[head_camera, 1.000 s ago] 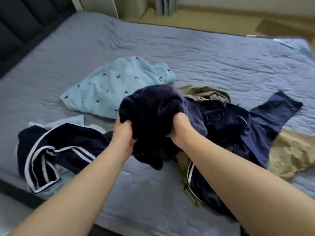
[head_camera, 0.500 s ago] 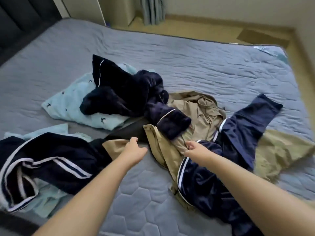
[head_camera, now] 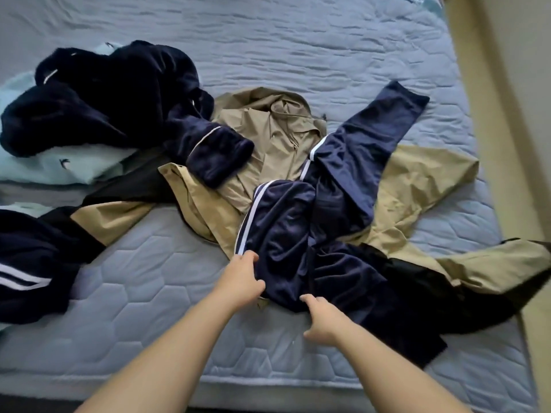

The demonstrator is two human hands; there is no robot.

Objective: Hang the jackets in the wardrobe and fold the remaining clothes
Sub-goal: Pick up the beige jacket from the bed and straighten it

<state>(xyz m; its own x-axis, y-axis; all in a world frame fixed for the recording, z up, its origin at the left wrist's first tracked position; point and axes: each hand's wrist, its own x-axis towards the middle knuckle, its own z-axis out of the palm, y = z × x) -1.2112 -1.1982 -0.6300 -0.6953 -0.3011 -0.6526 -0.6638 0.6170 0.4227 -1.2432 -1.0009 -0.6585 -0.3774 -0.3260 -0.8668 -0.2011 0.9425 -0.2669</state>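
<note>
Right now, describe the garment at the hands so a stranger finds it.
On the blue quilted bed, find the tan jacket mid-pile. Across it lies the shiny navy track garment, white-striped, unlike the fuzzy navy fleece to its left.

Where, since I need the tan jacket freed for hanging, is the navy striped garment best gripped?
Grip the navy striped garment at its bunched near edge, beside the white stripe, coming from the near side of the bed. That edge faces you and lies on top of the tan jacket, and the left hand and right hand are right at it.
</note>
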